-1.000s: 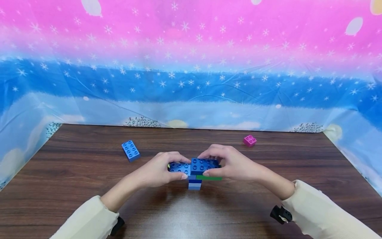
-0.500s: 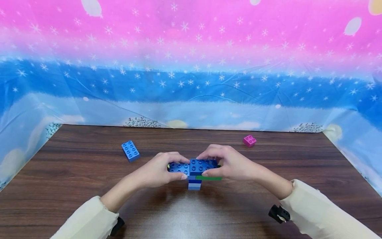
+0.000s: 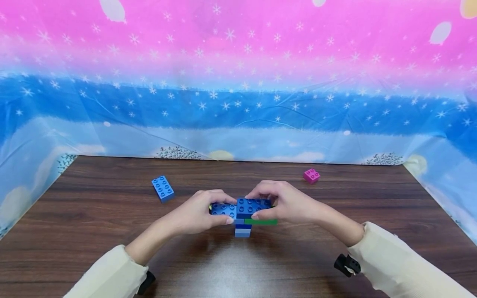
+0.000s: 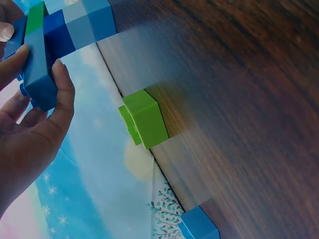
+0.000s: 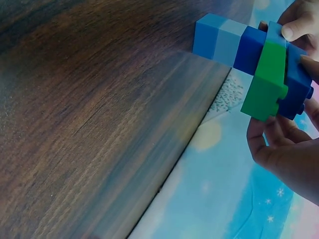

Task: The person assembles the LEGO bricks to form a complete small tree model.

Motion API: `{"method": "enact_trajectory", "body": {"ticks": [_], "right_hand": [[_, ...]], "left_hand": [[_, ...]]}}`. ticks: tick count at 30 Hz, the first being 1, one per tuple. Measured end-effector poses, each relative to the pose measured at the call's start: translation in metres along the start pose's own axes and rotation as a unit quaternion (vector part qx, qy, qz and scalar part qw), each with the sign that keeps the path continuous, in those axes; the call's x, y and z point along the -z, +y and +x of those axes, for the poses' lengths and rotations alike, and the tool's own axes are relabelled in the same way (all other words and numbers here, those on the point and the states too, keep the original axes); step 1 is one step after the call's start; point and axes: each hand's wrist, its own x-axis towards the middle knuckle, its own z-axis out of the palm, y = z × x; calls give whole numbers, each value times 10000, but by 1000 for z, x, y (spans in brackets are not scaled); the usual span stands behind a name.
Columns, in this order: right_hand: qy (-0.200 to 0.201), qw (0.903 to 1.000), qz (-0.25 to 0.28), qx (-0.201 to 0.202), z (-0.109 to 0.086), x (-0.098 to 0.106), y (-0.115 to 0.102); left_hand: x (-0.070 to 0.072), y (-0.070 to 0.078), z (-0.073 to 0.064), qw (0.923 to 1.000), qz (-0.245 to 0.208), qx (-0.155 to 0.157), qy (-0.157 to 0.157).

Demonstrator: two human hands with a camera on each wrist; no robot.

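A stack of toy building bricks stands at mid table; its column (image 3: 243, 231) is light blue, pale blue and dark blue. On top, a medium blue brick (image 3: 223, 210) extends left and a green brick (image 3: 262, 222) extends right, side by side. Over the green one lies a dark blue brick (image 3: 246, 207), its studs facing up. My left hand (image 3: 199, 211) holds the medium blue brick, thumb in front and fingers behind. My right hand (image 3: 287, 203) grips the dark blue brick by its front and back sides. In the right wrist view, the green brick (image 5: 269, 79) sits directly beneath the dark blue one (image 5: 296, 82).
A loose blue brick (image 3: 163, 188) lies back left on the wooden table (image 3: 93, 207), and a small pink brick (image 3: 311, 175) back right. The left wrist view shows a lime green block (image 4: 147, 119), mostly hidden from the head view. A patterned cloth (image 3: 238, 103) hangs behind the table.
The dark blue brick and right hand have shifted very slightly left, and the right sleeve has drifted left too. Both hands keep their hold.
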Motion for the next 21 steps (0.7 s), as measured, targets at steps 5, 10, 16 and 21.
{"method": "enact_trajectory", "body": {"ticks": [5, 10, 16, 21], "right_hand": [[-73, 9998, 103, -157, 1, 2, -2], [-118, 9994, 193, -262, 1, 2, -2], [-197, 9985, 386, -339, 1, 2, -1], [-284, 9969, 587, -448, 1, 4, -1]], "left_hand": [[1, 0, 0, 10000, -11, 41, -11], [1, 0, 0, 10000, 7, 23, 2], [1, 0, 0, 10000, -2, 23, -29], [2, 1, 0, 10000, -1, 31, -32]]}}
